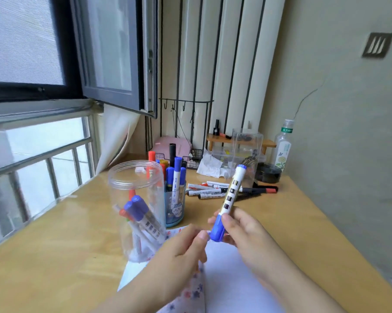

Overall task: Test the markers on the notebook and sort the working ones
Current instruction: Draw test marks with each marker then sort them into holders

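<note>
So, my right hand (242,231) has its fingers and thumb curled round a blue whiteboard marker (228,203), gripping it low on the white barrel right where the blue cap (218,231) starts. The marker is tilted, cap end down toward me, blue butt end up and away. My left hand (181,247) is just beside the cap with the fingers curled in; the thumb and fingertips are right at the cap's lower end, but I can't tell whether they're actually pinching it or only touching.

Both hands are up over the notebook (226,274), which lies open on the wooden counter (55,256) with a blank white page on the right and a floral-print cover edge on the left.

To the left stands a clear plastic jar (136,206) with a few blue and red capped markers leaning inside. Just behind it is a small blue pen cup (175,211) stuffed with more markers upright. Further back, a loose pile of markers (215,189) lies flat on the counter, near a crumpled tissue (210,166) and a plastic bottle (281,147).
</note>
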The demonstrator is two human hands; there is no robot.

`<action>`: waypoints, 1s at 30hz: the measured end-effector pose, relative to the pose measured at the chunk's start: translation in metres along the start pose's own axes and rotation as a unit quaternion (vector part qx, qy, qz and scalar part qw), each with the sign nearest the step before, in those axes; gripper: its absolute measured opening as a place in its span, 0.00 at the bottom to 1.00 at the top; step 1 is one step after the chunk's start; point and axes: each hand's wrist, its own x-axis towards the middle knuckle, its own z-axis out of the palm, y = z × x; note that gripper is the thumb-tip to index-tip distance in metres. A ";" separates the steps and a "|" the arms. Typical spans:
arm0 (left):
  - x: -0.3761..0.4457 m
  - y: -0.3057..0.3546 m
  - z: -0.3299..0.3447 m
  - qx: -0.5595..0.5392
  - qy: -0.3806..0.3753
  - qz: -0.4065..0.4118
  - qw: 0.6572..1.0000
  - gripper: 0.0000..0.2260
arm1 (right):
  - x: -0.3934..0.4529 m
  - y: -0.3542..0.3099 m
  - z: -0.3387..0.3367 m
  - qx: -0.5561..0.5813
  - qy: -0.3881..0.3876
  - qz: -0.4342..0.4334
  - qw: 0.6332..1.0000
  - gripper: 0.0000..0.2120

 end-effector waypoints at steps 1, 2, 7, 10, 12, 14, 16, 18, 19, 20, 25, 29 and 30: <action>-0.009 -0.003 -0.010 0.022 0.024 0.008 0.999 0.09 | -0.001 -0.009 0.002 -0.035 0.007 -0.013 0.999 0.08; -0.015 -0.008 -0.019 0.046 0.045 0.021 0.998 0.07 | 0.000 -0.018 0.002 -0.081 0.013 -0.035 0.996 0.08; -0.033 -0.016 -0.061 0.120 0.133 0.049 0.983 0.03 | 0.010 -0.087 0.017 -0.234 0.066 -0.177 0.954 0.03; -0.039 -0.014 -0.078 0.129 0.155 0.047 0.978 0.04 | 0.026 -0.120 0.036 -0.255 0.096 -0.220 0.937 0.07; -0.043 -0.014 -0.086 0.132 0.160 0.050 0.977 0.04 | 0.040 -0.131 0.051 -0.250 0.100 -0.230 0.935 0.10; -0.046 -0.015 -0.091 0.133 0.156 0.042 0.978 0.04 | 0.056 -0.133 0.063 -0.278 0.088 -0.232 0.928 0.11; -0.049 -0.018 -0.096 0.135 0.156 0.031 0.978 0.05 | 0.070 -0.131 0.076 -0.355 0.063 -0.215 0.908 0.11; -0.051 -0.021 -0.100 0.135 0.154 0.019 0.979 0.06 | 0.080 -0.124 0.086 -0.441 0.024 -0.194 0.876 0.13; -0.052 -0.022 -0.101 0.135 0.152 0.015 0.979 0.07 | 0.083 -0.120 0.090 -0.489 0.002 -0.188 0.852 0.14; -0.052 -0.024 -0.103 0.136 0.150 0.014 0.979 0.07 | 0.085 -0.115 0.094 -0.535 -0.020 -0.176 0.826 0.16; -0.051 -0.031 -0.102 0.148 0.135 0.032 0.979 0.07 | 0.085 -0.097 0.099 -0.551 -0.080 -0.111 0.823 0.14; -0.044 -0.034 -0.092 0.151 0.107 0.044 0.982 0.04 | 0.082 -0.088 0.087 -0.412 -0.015 -0.139 0.900 0.13; -0.041 -0.034 -0.087 0.145 0.097 0.050 0.983 0.04 | 0.079 -0.085 0.081 -0.385 0.001 -0.149 0.911 0.12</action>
